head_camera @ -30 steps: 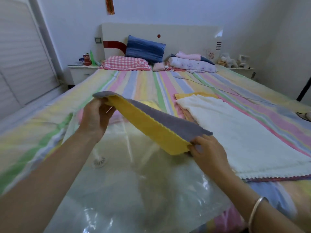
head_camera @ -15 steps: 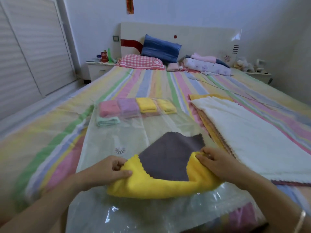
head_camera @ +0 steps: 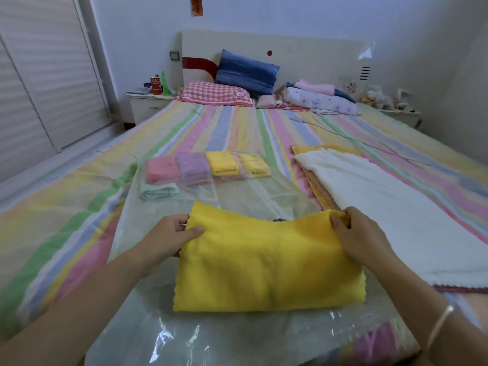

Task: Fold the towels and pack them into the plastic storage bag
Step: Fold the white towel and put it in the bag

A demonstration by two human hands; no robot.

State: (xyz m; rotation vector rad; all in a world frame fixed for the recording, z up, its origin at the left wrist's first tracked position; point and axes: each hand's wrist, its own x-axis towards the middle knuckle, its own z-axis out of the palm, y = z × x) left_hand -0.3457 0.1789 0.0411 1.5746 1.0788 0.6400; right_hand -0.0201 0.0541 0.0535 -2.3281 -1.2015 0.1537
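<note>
Towel (head_camera: 266, 262), yellow, folded: lies on bag (head_camera: 227, 342), between left hand (head_camera: 169, 239), pinching its left edge, and right hand (head_camera: 361, 233), pinching the far right corner. Risk: slick plastic beneath could slip, letting layers shift and the fold skew.

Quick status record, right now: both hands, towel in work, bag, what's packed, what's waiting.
left hand: grips the left edge of the folded yellow towel
right hand: pinches that towel's far right corner
towel in work: folded, yellow side out, lying on the clear plastic storage bag
packed: small folded towels in pink, purple, yellow and mint, at the bag's far end
waiting: flat stack with white towel on top, right of the bag
</note>
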